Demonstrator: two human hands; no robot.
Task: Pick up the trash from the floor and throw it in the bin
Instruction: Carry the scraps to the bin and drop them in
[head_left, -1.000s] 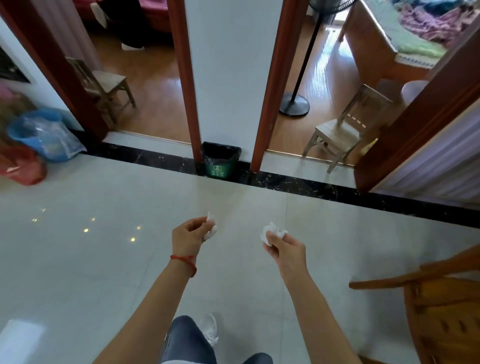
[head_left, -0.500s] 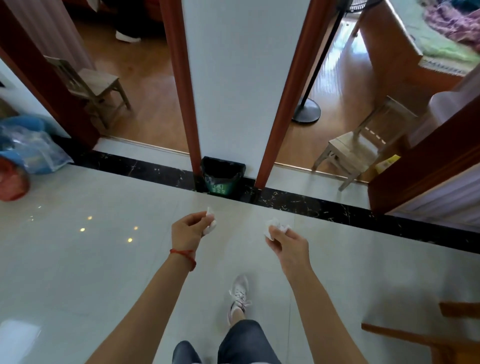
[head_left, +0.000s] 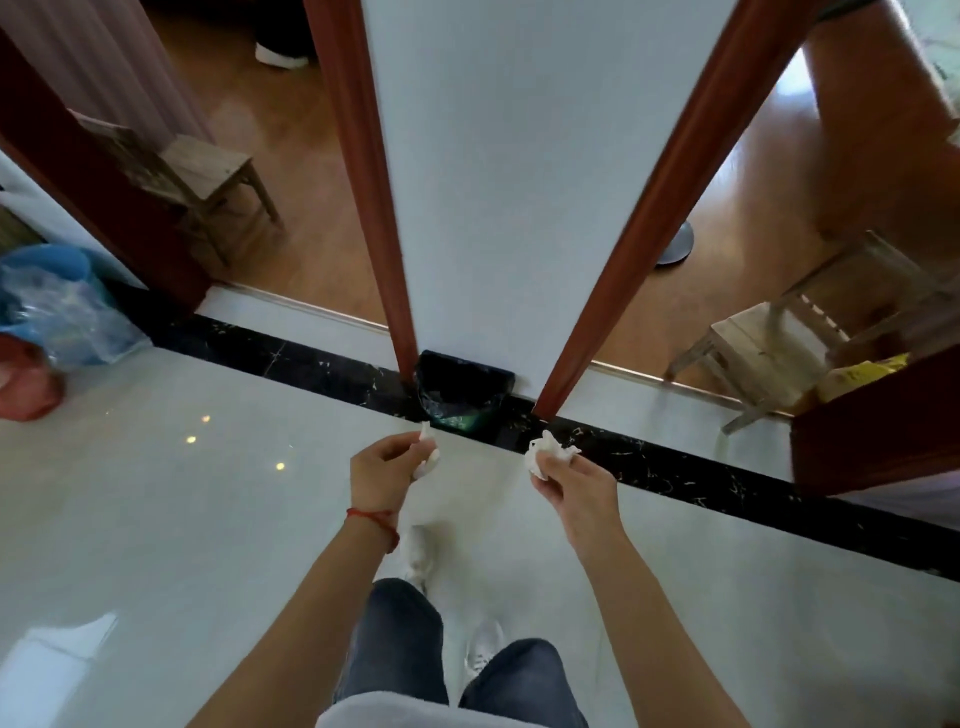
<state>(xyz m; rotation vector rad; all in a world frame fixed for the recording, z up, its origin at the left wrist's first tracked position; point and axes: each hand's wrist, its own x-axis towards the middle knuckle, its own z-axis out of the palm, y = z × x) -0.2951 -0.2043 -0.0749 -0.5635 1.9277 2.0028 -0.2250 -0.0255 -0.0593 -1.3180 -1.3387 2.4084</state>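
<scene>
A small black-lined bin (head_left: 462, 392) stands on the floor against the white wall section between two doorways. My left hand (head_left: 387, 470) pinches a crumpled white tissue (head_left: 427, 457) just below and left of the bin. To its right, my right hand (head_left: 574, 486) grips a second crumpled white tissue (head_left: 545, 453), held below the bin's right corner. Both hands hover above the pale tiled floor, close to the bin's front edge.
Red-brown door frames (head_left: 363, 171) flank the wall. A black marble strip (head_left: 675, 467) crosses the floor. Small wooden chairs stand in the left room (head_left: 208, 176) and the right room (head_left: 769, 338). A blue tub with plastic (head_left: 57, 306) and a red bag (head_left: 26, 384) lie at left.
I have stepped closer to the bin, which now sits just beyond my hands. Both hands keep their tissues and have risen slightly towards the bin.
</scene>
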